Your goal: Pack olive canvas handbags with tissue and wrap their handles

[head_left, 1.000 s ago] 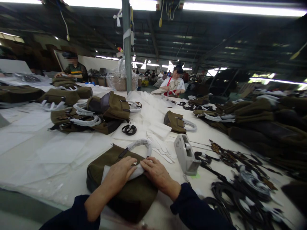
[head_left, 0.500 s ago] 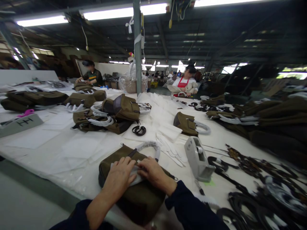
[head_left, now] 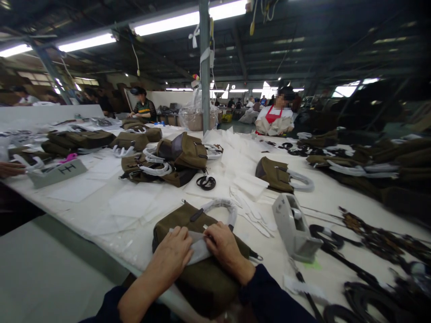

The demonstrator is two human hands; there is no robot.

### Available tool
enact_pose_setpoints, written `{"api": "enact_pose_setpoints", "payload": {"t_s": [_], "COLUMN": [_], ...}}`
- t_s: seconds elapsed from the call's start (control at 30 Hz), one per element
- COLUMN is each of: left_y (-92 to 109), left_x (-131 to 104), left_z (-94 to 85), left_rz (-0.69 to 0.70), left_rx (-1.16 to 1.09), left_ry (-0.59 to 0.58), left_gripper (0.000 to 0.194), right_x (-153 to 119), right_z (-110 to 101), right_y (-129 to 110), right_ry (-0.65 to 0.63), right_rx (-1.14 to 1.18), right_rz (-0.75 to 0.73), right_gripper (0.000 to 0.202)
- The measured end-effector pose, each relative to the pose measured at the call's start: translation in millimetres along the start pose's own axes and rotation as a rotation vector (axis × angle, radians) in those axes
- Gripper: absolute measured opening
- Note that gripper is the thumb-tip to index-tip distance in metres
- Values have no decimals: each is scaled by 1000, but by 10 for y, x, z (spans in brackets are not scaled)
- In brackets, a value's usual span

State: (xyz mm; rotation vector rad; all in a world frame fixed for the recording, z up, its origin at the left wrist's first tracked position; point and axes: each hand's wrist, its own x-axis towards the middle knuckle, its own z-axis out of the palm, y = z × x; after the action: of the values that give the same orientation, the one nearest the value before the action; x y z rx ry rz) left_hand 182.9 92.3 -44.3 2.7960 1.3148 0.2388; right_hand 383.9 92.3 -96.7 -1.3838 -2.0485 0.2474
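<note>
An olive-green handbag (head_left: 215, 280) lies in front of me at the table's edge, its handle (head_left: 220, 205) wrapped in white. Across its upper middle runs a thin whitish sheet (head_left: 198, 246), which looks like tissue or film. My left hand (head_left: 175, 251) rests on the sheet's left part, fingers together and bent over it. The fingertips of my right hand (head_left: 224, 246) pinch the sheet's right end against the bag. What lies beneath the sheet and under my palms is hidden.
A grey tape dispenser (head_left: 294, 229) stands to the right, with black straps (head_left: 370, 300) beyond. More olive bags (head_left: 183, 150) are piled ahead; another bag (head_left: 274, 174) lies further right. White sheets (head_left: 131, 199) are spread left. A co-worker's hand (head_left: 11, 169) shows at the left edge.
The view has swung left, so everything sits further right in the picture. My hands stay on the bag, and more of the whitish sheet shows between them. A co-worker's hand has entered at left.
</note>
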Motion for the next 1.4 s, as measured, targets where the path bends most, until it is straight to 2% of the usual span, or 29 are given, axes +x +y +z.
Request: {"api": "enact_pose_setpoints", "payload": {"t_s": [0.17, 0.37, 0.47, 0.57, 0.67, 0.87, 1.0, 1.03, 1.1, 1.2, 1.3, 1.4], "left_y": [1, -36, -46, -59, -87, -144, -178, -182, -176, -120, -49, -33], "left_x": [-17, -94, -86, -67, -74, -188, -243, -246, -241, -228, -252, -322], "left_z": [-122, -183, -162, -125, -101, -115, -69, -53, -33, -52, -88, -74], "left_rz": [-4, -112, -164, -186, -220, -232, -272, -273, -266, -222, -154, -106], "left_rx": [-142, -273, -244, -224, -159, -152, -123, -105, -73, -42, -21, -10], "left_ry": [-40, -76, -106, -88, -53, -33, 67, 93, 135, 120, 57, 45], "left_gripper": [27, 14, 10, 11, 13, 17, 56, 60, 49, 13, 14, 16], "right_x": [-24, -38, 31, 138, 193, 60, -19, -29, -44, -65, -94, -127], "right_z": [5, -28, -106, -143, -102, 32, 84, 96, 119, 147, 135, 82], "right_y": [-13, -71, -108, -126, -131, -125, -114, -112, -110, -103, -107, -125], "right_ry": [39, 22, -93, -250, -310, -178, -75, -55, -16, 45, 72, 58], "right_rx": [48, 96, 72, -12, -78, 28, 11, 0, -27, -70, -86, -86], "right_rz": [33, 67, 24, -66, -148, -165, -226, -248, -290, -326, -350, -380], "right_gripper": [9, 10, 5, 24, 25, 19, 22, 23, 25, 26, 23, 19]}}
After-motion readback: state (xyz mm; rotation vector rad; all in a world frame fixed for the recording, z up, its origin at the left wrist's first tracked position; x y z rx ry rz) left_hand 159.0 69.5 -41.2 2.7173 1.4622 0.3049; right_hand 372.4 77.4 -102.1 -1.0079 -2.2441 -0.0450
